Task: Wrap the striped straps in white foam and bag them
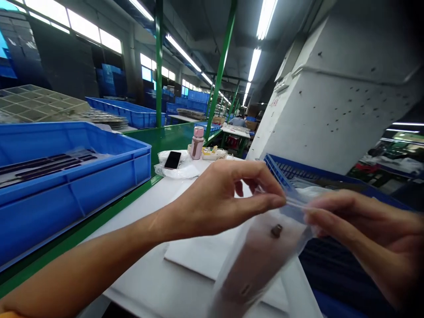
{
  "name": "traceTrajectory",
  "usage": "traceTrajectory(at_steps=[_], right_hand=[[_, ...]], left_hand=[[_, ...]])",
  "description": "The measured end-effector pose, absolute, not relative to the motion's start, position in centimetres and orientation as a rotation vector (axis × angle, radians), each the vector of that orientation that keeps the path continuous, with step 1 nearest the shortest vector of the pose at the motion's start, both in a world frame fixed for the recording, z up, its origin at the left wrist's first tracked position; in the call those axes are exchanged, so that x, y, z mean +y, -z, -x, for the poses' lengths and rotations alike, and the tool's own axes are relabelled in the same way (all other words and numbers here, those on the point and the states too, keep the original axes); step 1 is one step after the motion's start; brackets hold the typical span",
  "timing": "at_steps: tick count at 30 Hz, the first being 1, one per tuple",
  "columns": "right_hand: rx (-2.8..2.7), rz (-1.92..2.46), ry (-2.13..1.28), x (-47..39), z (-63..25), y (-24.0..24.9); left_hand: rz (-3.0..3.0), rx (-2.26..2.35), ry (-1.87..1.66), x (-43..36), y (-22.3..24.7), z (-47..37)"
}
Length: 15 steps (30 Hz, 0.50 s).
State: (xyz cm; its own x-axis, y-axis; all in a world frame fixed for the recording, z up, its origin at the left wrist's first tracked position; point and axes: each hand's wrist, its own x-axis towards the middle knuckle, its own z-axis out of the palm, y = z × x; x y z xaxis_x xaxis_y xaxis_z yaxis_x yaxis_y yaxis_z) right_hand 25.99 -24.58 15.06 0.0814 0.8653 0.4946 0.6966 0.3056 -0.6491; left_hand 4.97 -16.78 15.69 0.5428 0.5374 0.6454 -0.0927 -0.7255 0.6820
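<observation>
A clear plastic bag (261, 260) hangs between my two hands over the white work table. Through its film I make out a flat brownish part and a small dark metal piece near the top; the bag is blurred at its lower end. My left hand (228, 198) pinches the bag's top edge between thumb and forefinger, its other fingers curled behind. At the right, my right hand (361, 234) grips the same edge between thumb and fingers, a short gap from the left fingertips. Beneath the bag, a white board (195, 258) lies on the table.
A large blue bin (109, 190) with dark strips stands at left on a green surface (175, 137). Farther back are a phone (172, 160) on plastic wrap, a pink bottle (197, 143) and a small tray (213, 153). A blue crate (276, 170) stands right, beside a white pillar (318, 119).
</observation>
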Motion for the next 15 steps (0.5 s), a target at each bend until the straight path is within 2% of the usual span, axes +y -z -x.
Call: traceTrajectory(at_steps=[8,15], right_hand=[[-1.715,1.235,-0.072,-25.0,-25.1,-14.8],[-1.813,1.263,0.010,-25.1,-24.9,-14.8]], left_hand=[[-1.994,0.237,-1.228,-16.4,-15.2,-5.8],[-1.989,0.233,-1.246,-16.8,-15.2,-6.2]])
